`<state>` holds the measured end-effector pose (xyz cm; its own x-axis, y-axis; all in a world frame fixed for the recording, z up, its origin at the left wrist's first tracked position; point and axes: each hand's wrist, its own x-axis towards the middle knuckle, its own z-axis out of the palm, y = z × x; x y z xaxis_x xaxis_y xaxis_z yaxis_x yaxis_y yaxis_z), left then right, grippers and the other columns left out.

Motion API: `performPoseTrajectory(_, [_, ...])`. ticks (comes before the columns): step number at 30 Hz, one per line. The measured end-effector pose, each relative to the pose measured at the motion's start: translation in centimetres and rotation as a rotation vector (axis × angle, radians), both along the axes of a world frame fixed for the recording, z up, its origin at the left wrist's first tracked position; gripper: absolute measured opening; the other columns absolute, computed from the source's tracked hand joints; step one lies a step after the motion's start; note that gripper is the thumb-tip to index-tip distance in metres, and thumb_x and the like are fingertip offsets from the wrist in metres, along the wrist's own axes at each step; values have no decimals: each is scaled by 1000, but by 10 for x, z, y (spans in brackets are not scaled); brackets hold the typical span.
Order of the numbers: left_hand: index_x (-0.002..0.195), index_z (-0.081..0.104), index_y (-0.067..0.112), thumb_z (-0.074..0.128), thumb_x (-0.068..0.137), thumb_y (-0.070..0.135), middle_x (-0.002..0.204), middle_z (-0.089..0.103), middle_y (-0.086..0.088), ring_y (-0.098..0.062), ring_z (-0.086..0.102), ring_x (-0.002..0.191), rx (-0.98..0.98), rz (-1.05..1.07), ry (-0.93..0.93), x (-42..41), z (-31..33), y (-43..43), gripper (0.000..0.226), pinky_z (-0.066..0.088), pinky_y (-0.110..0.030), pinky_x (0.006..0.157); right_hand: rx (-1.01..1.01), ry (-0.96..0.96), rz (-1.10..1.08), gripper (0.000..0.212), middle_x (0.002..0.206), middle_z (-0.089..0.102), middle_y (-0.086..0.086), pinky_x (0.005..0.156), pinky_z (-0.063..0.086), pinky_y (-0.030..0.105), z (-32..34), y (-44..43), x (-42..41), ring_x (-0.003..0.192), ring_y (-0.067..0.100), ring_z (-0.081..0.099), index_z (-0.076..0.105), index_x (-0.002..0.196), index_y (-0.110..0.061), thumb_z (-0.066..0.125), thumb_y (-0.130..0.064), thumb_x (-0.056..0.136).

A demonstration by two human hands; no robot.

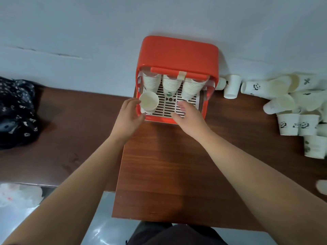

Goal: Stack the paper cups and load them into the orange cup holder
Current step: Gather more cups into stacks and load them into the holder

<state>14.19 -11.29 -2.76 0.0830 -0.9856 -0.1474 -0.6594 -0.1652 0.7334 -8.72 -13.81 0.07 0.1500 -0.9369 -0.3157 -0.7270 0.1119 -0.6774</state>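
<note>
The orange cup holder (178,53) stands against the wall at the back of the wooden table, its front open. Three stacks of white paper cups (171,84) hang inside over a slotted white tray (166,108). A single paper cup (149,102) lies tilted at the tray's front left, mouth toward me. My left hand (128,118) is at the holder's front left corner, fingertips beside that cup, thumb at the orange rim. My right hand (187,114) rests with straight fingers on the tray's front right.
Several loose paper cups with panda prints (290,103) lie and stand in a pile on the table at the right. A black patterned bag (16,112) sits at the left. A white plastic bag (19,193) lies on the floor, lower left.
</note>
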Motion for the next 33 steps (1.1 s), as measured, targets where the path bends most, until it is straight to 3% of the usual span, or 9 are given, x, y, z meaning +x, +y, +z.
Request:
performPoseTrajectory(3, [133,56,19,61,93,27,132,51,2,2,46,112,18,78,5,-17,15,19,41,42,-24,99,-9,66,-50,47,139,54,0,106,42,31,9,30,-58,127,15,53,54,138,-18,62,-35,95])
performPoseTrajectory(5, [127,59,17,62,93,24,123,56,1,-6,56,105,47,59,28,-43,26,30,35,44,-25,93,-9,115,-93,45,137,54,1,106,43,31,14,51,-103,125,16,54,55,135,-17,62,-35,95])
performPoseTrajectory(10, [112,63,10,68,91,21,108,63,-5,-22,60,101,88,-194,-36,-154,36,39,25,47,-36,94,-33,239,-165,48,140,50,5,104,40,30,26,102,-226,126,20,53,53,137,-13,62,-34,95])
performPoseTrajectory(14, [117,62,12,65,94,25,111,60,-1,-13,55,97,112,-393,-74,-275,48,45,27,38,-22,87,-34,312,-270,51,139,47,9,104,41,35,38,141,-330,126,24,51,51,138,-11,62,-33,93])
performPoseTrajectory(20, [124,60,15,62,95,32,117,58,0,-15,56,107,148,-633,-138,-451,61,64,33,40,-24,91,-71,374,-490,53,135,46,14,108,39,42,48,196,-473,126,31,47,52,137,-8,62,-34,91])
performPoseTrajectory(26, [135,52,15,68,89,33,133,51,-4,-19,52,122,186,-838,-150,-590,67,89,52,37,-25,94,-79,297,-668,55,130,45,14,104,36,38,42,247,-560,120,31,47,50,135,-6,66,-30,88])
performPoseTrajectory(30, [151,37,12,74,83,27,155,33,-8,-22,37,141,195,-986,-237,-646,49,101,79,32,-28,108,-44,264,-665,55,126,48,13,104,38,37,20,284,-574,120,29,47,53,130,-6,69,-37,87])
performPoseTrajectory(33, [157,25,9,81,77,18,164,20,-7,-21,20,151,215,-1172,-385,-672,29,99,98,22,-30,117,20,218,-561,66,135,45,8,105,40,36,3,305,-570,127,23,43,47,140,-8,68,-45,88])
